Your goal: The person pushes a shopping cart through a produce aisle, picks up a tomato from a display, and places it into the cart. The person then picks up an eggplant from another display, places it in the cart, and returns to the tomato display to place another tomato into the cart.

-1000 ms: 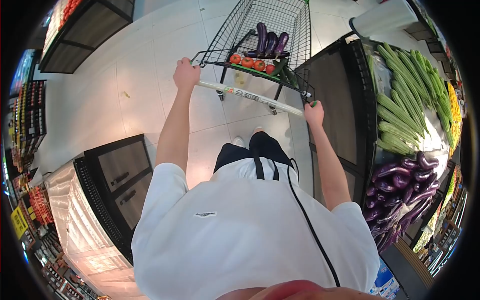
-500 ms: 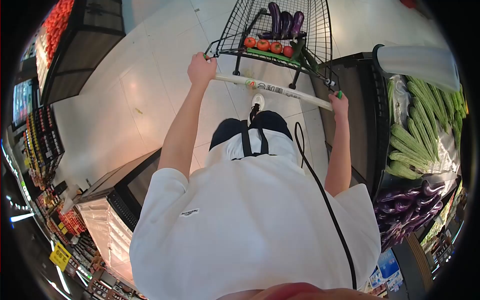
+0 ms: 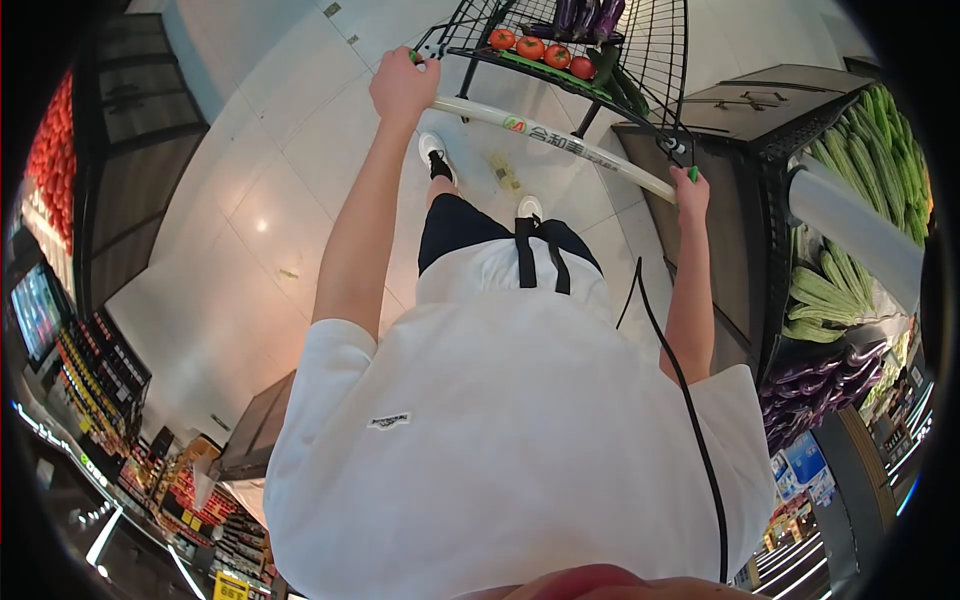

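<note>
Head view: the left hand (image 3: 404, 86) and right hand (image 3: 690, 197), well apart, are clamped around opposite ends of the pale handle (image 3: 560, 139). The wire shopping cart (image 3: 663, 62) beyond holds tomatoes (image 3: 530, 47), eggplants (image 3: 590, 20) and dark-green vegetables (image 3: 628, 90).

Black wire shopping cart (image 3: 662, 55), upright on tiled floor (image 3: 230, 240); pale lettered handlebar (image 3: 562, 142).
</note>
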A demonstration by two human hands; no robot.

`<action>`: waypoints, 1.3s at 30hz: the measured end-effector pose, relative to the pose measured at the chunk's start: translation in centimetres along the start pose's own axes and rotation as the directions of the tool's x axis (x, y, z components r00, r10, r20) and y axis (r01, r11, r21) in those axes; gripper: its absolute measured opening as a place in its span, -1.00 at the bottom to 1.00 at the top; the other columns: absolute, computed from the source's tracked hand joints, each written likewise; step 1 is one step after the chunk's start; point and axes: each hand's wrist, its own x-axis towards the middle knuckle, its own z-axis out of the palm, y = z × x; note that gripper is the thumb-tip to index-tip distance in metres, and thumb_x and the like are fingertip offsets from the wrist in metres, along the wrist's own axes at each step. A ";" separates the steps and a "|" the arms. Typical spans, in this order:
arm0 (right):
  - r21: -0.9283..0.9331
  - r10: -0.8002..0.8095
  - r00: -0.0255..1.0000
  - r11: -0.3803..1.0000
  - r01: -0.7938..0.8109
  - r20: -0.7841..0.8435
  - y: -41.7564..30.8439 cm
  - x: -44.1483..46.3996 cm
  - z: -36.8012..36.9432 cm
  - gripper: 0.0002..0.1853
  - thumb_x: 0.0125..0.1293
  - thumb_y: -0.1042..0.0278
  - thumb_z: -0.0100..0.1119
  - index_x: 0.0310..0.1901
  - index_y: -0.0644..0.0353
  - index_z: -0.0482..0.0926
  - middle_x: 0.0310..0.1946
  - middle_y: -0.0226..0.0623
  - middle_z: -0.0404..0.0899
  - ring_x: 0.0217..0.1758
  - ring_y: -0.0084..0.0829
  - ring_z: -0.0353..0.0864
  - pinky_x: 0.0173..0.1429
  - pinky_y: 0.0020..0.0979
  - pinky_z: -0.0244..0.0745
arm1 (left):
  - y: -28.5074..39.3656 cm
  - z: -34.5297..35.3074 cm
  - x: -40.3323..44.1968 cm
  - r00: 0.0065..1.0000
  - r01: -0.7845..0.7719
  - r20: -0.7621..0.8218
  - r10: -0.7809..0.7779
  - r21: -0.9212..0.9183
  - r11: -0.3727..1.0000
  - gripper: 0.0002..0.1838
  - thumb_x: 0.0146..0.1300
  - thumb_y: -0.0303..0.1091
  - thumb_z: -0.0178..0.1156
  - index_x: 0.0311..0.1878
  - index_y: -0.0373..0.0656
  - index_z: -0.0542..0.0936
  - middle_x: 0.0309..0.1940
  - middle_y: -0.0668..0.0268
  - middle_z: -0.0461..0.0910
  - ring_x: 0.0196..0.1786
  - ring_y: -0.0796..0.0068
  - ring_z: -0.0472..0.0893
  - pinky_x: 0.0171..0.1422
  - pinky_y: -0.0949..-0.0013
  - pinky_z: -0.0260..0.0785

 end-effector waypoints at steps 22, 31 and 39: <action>-0.173 0.202 0.936 0.951 -0.258 -0.287 -15.7 12.4 9.4 -0.64 0.12 0.02 0.35 -0.31 0.22 0.70 -0.26 -0.04 0.75 -0.14 -0.04 0.74 0.00 -0.13 0.57 | 10.2 1.8 32.7 0.946 -0.308 0.134 0.295 0.086 0.948 -0.63 0.16 0.01 0.23 -0.17 -0.08 0.70 -0.11 0.13 0.70 -0.03 0.00 0.69 0.05 -0.02 0.52; -0.119 0.221 0.950 0.961 -0.250 -0.219 -20.0 22.8 9.9 -0.59 0.11 -0.03 0.32 -0.30 0.22 0.75 -0.27 -0.01 0.76 -0.11 -0.01 0.76 0.03 -0.10 0.64 | 17.6 5.2 43.4 0.951 -0.310 0.090 0.297 0.231 0.922 -0.62 0.19 0.02 0.19 -0.14 -0.05 0.71 -0.17 0.14 0.76 -0.06 0.00 0.72 0.00 -0.01 0.55; -0.154 0.058 0.975 0.984 -0.092 -0.214 -24.2 34.2 7.3 -0.59 0.16 0.03 0.20 -0.23 0.28 0.73 -0.25 0.16 0.71 -0.07 0.18 0.70 0.05 0.05 0.58 | 26.0 7.0 48.1 0.978 -0.200 0.109 0.175 0.300 0.933 -0.53 0.18 0.07 0.21 -0.03 -0.12 0.63 -0.10 0.05 0.74 0.01 -0.03 0.71 0.09 -0.05 0.53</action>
